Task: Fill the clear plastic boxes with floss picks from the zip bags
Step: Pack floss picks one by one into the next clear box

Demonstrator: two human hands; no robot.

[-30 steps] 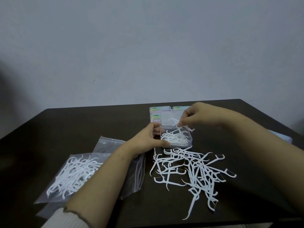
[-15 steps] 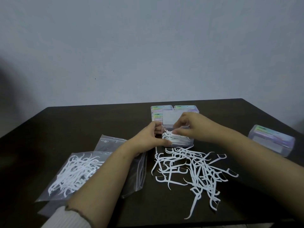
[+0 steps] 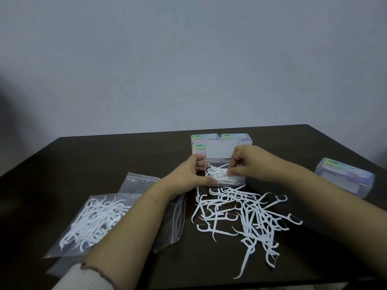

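Open clear box at table centre, lid up, gripped at its left end by left hand. Over it, right hand, fingertips pinching floss picks inside. Loose picks heaped just in front; filled zip bag at left.
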